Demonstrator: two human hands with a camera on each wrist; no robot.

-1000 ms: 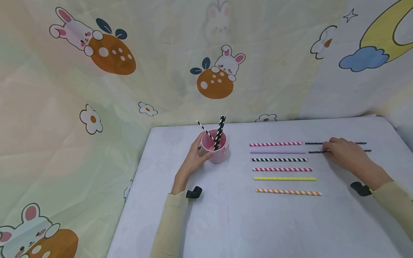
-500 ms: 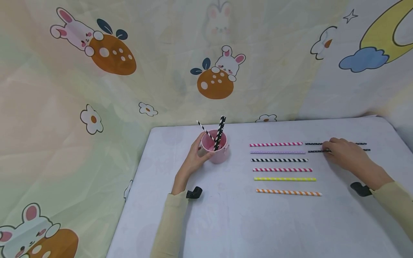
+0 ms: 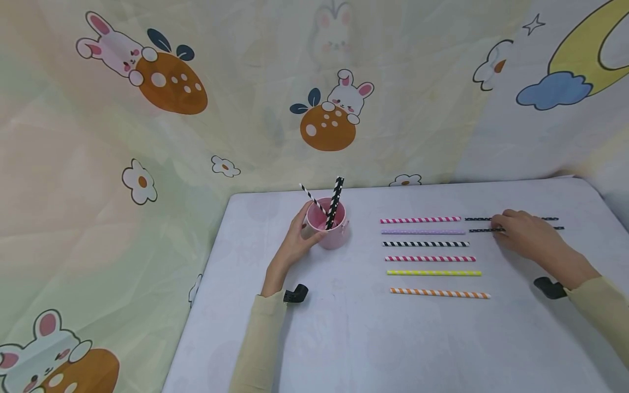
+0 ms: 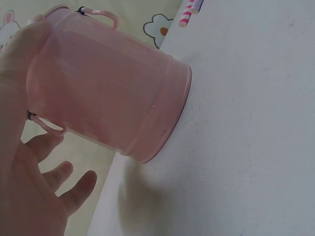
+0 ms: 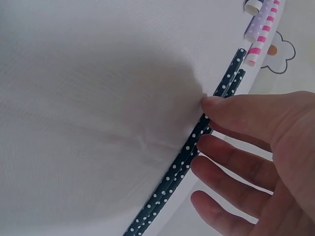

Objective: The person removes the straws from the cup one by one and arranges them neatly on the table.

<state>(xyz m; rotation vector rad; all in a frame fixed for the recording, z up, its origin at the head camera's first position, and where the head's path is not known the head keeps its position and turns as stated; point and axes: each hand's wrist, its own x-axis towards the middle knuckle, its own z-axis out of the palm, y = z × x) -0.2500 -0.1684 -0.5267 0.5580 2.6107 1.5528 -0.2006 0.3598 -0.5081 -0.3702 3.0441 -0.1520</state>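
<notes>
My left hand point(image 3: 293, 240) grips the rim of a small pink bucket point(image 3: 333, 238), thumb on the near side; in the left wrist view the pink bucket point(image 4: 108, 83) shows two small side handles. Black straws with white dots point(image 3: 335, 199) and a black-and-white striped straw point(image 3: 313, 197) stand leaning in it. On the right, my right hand point(image 3: 530, 234) pinches the nearer of two black dotted paper straws point(image 3: 484, 230) lying on the table. The farther dotted straw point(image 3: 476, 219) lies just beyond, partly hidden by the hand. In the right wrist view, the thumb presses the nearer straw's side.
Left of the dotted straws, several paper straws lie in a column: pink striped point(image 3: 420, 220), purple point(image 3: 422, 232), black striped point(image 3: 425, 244), red striped point(image 3: 429, 258), yellow point(image 3: 434, 272) and orange striped point(image 3: 439, 293). A printed cloth point(image 3: 265, 109) hangs behind the white table point(image 3: 344, 338).
The nearer dotted straw's right end has shifted very slightly leftward and away. Both hands and the bucket stay in place.
</notes>
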